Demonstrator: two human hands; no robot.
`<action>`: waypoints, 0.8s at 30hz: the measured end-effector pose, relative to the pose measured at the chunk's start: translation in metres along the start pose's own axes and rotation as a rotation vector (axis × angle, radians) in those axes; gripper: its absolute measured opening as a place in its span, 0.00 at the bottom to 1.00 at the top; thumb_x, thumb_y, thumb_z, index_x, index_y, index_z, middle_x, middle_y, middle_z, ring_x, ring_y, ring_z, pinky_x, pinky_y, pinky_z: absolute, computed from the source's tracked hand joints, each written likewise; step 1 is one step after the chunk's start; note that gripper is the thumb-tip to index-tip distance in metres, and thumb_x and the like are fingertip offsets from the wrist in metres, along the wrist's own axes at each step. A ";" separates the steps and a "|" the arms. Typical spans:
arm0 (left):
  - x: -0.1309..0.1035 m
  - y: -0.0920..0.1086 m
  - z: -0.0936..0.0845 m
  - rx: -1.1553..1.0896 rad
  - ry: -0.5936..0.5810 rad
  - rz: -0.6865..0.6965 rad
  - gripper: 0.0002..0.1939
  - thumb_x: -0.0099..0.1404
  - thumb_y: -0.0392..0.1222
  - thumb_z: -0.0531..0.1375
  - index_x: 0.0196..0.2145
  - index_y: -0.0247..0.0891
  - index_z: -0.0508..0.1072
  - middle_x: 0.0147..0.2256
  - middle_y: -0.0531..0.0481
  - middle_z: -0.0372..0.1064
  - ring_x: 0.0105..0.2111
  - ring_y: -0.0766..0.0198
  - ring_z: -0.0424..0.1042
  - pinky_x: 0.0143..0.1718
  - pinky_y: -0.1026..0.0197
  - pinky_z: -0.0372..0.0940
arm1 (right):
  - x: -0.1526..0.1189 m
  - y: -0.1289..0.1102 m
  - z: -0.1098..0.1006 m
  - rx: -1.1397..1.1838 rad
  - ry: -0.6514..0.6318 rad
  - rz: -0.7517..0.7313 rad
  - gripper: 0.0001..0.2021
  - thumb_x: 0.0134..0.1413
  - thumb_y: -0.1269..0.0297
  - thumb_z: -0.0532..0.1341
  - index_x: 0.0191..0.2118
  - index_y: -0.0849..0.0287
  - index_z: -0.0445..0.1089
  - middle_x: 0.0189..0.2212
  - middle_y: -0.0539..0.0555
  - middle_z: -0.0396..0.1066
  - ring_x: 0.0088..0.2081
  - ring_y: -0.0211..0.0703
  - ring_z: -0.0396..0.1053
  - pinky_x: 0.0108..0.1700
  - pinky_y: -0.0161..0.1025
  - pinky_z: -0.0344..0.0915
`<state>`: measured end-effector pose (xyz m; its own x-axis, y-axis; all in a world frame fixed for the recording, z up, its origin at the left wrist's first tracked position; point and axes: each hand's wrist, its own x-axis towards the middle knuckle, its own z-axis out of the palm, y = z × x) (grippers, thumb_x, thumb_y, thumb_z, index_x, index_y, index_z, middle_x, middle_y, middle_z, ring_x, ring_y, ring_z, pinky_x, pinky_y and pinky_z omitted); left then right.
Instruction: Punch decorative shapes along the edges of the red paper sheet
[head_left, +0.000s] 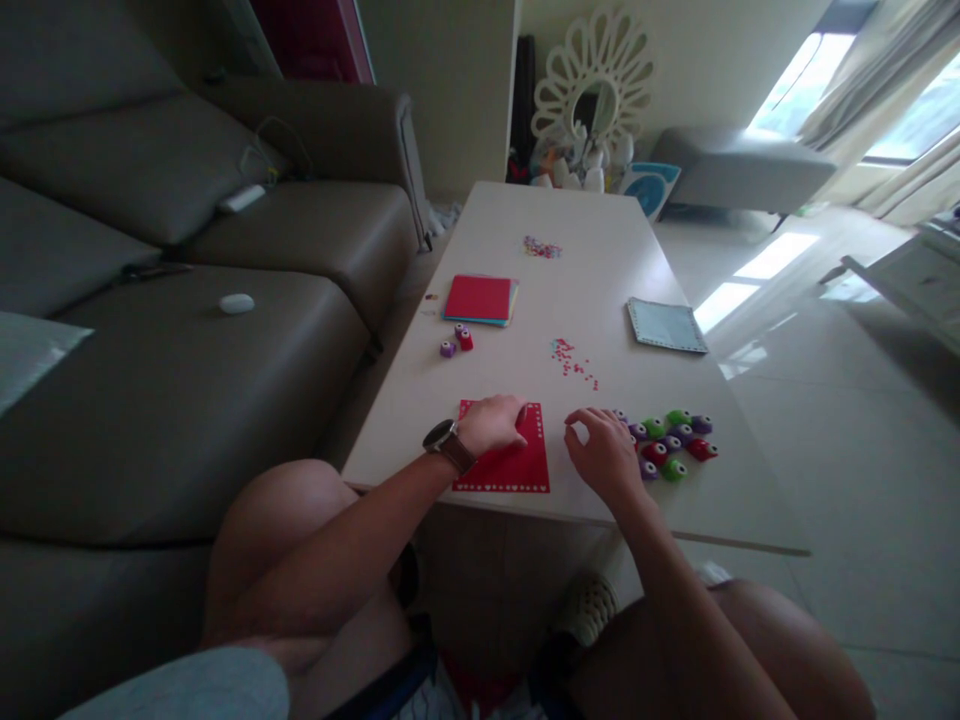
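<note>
A red sheet of paper (517, 468) with small cut-out shapes along its edges lies near the front edge of the table. My left hand (491, 424), with a watch on the wrist, lies over the sheet's upper part with the thumb apart from the fingers. To the right of the sheet, my right hand (606, 450) is raised a little, thumb and index finger pinched into a ring. Anything between those fingertips is too small to make out. Beside the right hand sits a group of several green, purple and red craft punches (675, 440), partly hidden by it.
Tiny red paper pieces (574, 366) are scattered mid-table. A few more punches (459, 340) stand left, below a stack of coloured paper (480, 298). A light blue sheet with a cut border (666, 325) lies right; colourful bits (541, 247) lie farther back. The sofa (285, 300) flanks the table.
</note>
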<state>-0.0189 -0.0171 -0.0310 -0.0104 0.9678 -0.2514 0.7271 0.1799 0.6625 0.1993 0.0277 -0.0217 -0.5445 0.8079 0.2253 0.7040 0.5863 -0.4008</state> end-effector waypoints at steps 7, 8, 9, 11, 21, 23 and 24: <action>0.002 -0.002 0.002 0.030 -0.015 0.004 0.16 0.51 0.48 0.71 0.38 0.50 0.75 0.35 0.50 0.79 0.42 0.49 0.76 0.40 0.49 0.69 | -0.004 -0.011 -0.003 0.018 -0.079 -0.067 0.07 0.60 0.70 0.58 0.36 0.56 0.74 0.37 0.55 0.78 0.42 0.49 0.71 0.47 0.44 0.62; 0.002 -0.002 0.003 0.043 -0.017 -0.001 0.16 0.51 0.48 0.71 0.38 0.50 0.75 0.35 0.50 0.79 0.42 0.49 0.77 0.40 0.49 0.69 | -0.006 -0.014 -0.005 0.018 -0.100 -0.076 0.08 0.61 0.70 0.58 0.36 0.56 0.74 0.37 0.55 0.78 0.41 0.49 0.72 0.46 0.43 0.62; 0.003 -0.003 0.003 0.056 -0.017 -0.007 0.15 0.52 0.48 0.70 0.38 0.50 0.75 0.35 0.49 0.79 0.42 0.49 0.77 0.40 0.49 0.69 | -0.008 -0.017 -0.007 0.017 -0.124 -0.081 0.08 0.61 0.70 0.57 0.36 0.56 0.75 0.37 0.55 0.78 0.40 0.48 0.72 0.45 0.42 0.62; 0.004 -0.003 0.004 0.078 -0.017 -0.012 0.15 0.52 0.48 0.70 0.38 0.51 0.76 0.35 0.49 0.80 0.41 0.49 0.77 0.40 0.48 0.69 | -0.012 -0.023 -0.010 0.013 -0.176 -0.092 0.09 0.62 0.70 0.57 0.37 0.56 0.75 0.37 0.55 0.78 0.39 0.47 0.73 0.43 0.41 0.62; 0.003 0.001 0.004 0.061 -0.024 -0.032 0.14 0.52 0.48 0.71 0.36 0.50 0.76 0.36 0.49 0.80 0.43 0.48 0.77 0.42 0.48 0.69 | -0.024 -0.025 -0.014 0.029 -0.294 -0.187 0.10 0.61 0.72 0.58 0.38 0.55 0.76 0.37 0.55 0.78 0.43 0.48 0.72 0.47 0.43 0.63; 0.003 0.002 0.003 0.055 -0.030 -0.040 0.14 0.52 0.47 0.71 0.36 0.50 0.76 0.36 0.49 0.80 0.43 0.47 0.77 0.42 0.47 0.69 | -0.024 -0.025 -0.014 0.029 -0.298 -0.189 0.10 0.61 0.72 0.58 0.38 0.56 0.76 0.37 0.55 0.77 0.42 0.48 0.72 0.47 0.43 0.63; 0.003 0.003 0.002 0.062 -0.031 -0.044 0.14 0.52 0.47 0.71 0.36 0.50 0.76 0.36 0.49 0.80 0.43 0.47 0.77 0.42 0.47 0.69 | -0.024 -0.025 -0.014 0.027 -0.297 -0.188 0.10 0.61 0.72 0.58 0.38 0.56 0.76 0.37 0.55 0.77 0.42 0.48 0.72 0.47 0.43 0.63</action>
<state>-0.0153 -0.0145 -0.0317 -0.0227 0.9532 -0.3015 0.7675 0.2099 0.6057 0.2010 -0.0056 -0.0046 -0.7753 0.6309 0.0315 0.5682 0.7184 -0.4013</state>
